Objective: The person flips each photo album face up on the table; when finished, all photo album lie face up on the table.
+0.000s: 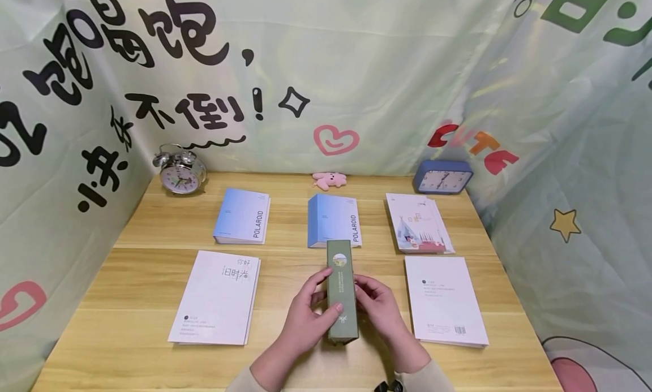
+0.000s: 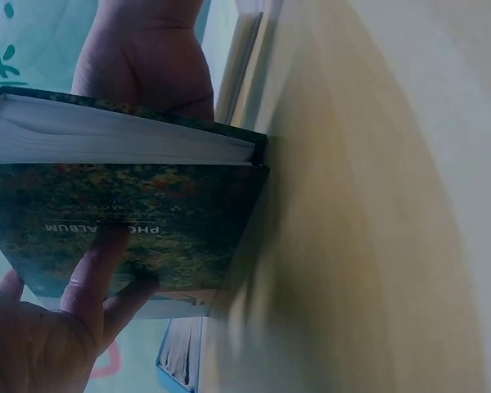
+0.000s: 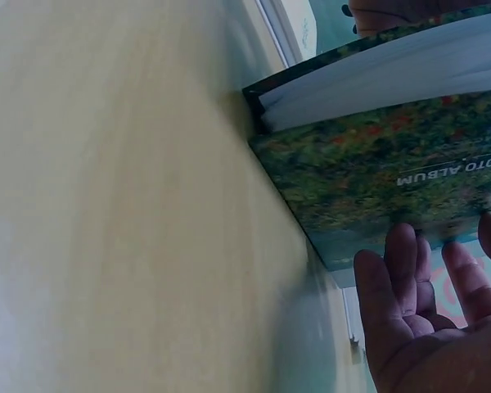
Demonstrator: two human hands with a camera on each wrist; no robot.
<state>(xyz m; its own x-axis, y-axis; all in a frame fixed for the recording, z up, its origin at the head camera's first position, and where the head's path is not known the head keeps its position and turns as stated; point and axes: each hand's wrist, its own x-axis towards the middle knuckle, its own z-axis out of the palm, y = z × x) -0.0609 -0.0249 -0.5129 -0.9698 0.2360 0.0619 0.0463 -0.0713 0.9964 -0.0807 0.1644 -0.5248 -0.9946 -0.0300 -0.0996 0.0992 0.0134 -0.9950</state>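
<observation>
Between my two hands a green photo album (image 1: 342, 284) stands spine up on the wooden table. My left hand (image 1: 308, 318) grips it, its thumb lying across the spine and fingers against the left cover. On the other side my right hand (image 1: 382, 310) holds the right cover with bent fingers and thumb. Both wrist views show a dark flowery cover (image 2: 188, 237) printed with "PHOTO ALBUM", and the white page edges (image 3: 376, 78) between the covers. Directly behind the album sits a blue Polaroid album (image 1: 333, 219).
Another blue Polaroid album (image 1: 241, 214) lies back left. White albums lie front left (image 1: 214, 301), front right (image 1: 448, 307) and back right (image 1: 420, 219). Along the back stand a silver alarm clock (image 1: 182, 174), a pink plush toy (image 1: 330, 180) and a blue clock (image 1: 443, 177). Printed cloth surrounds the table.
</observation>
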